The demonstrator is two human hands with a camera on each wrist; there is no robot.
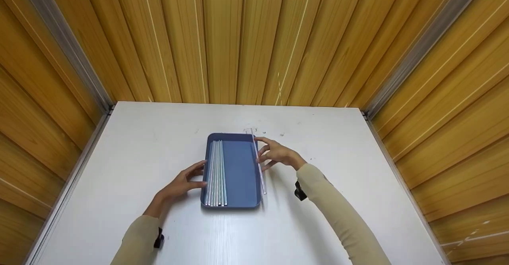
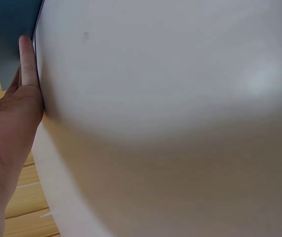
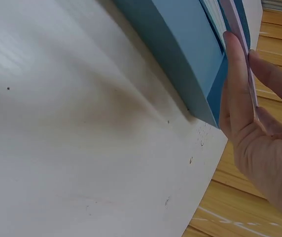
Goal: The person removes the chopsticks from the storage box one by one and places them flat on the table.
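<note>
A shallow blue tray (image 1: pixel 241 173) lies on the table, with several long thin pale sticks (image 1: pixel 216 173) side by side along its left part. My left hand (image 1: pixel 185 181) rests against the tray's left side, its thumb and fingertips at the wall. In the left wrist view, the straight thumb (image 2: pixel 27 61) lies on the tray's outer wall (image 2: pixel 13 29). My right hand (image 1: pixel 278 153) holds a single long pale-pink stick (image 1: pixel 263 183) between thumb and fingers, over the tray's right rim. The right wrist view shows this stick (image 3: pixel 234 19) pinched between the fingers.
The white table (image 1: pixel 326 138) carries small dark specks beyond and right of the tray. Wood-patterned panels (image 1: pixel 222 38) stand behind and at both sides, with grey metal posts (image 1: pixel 421 50) at the corners.
</note>
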